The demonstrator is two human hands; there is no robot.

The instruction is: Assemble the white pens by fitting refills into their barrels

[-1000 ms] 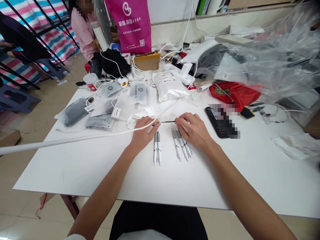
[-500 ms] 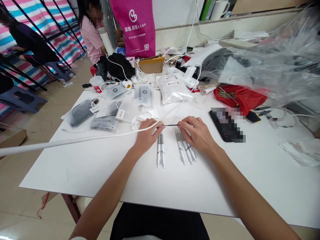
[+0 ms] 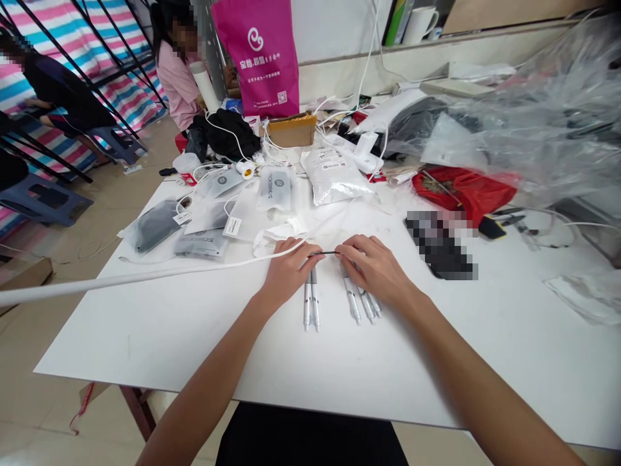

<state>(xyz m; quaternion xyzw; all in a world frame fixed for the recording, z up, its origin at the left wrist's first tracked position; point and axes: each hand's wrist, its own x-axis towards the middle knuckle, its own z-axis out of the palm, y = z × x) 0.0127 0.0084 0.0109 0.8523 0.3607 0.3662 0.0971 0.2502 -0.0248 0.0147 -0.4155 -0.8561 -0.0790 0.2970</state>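
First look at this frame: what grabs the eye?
Mid-table, the left hand and right hand pinch a thin black rod between them, over five white pens lying in two bunches. Behind, a magenta bag stands at the far edge, and crumpled clear plastic heaps up on the right.

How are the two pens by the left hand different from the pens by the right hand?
The left pens are a pair; the right pens look like three. The left pens lie straight, side by side; the right pens slant and fan apart. Both groups are white and grey, flat on the table, each partly under a hand: the left hand and right hand pinch one thin dark rod.
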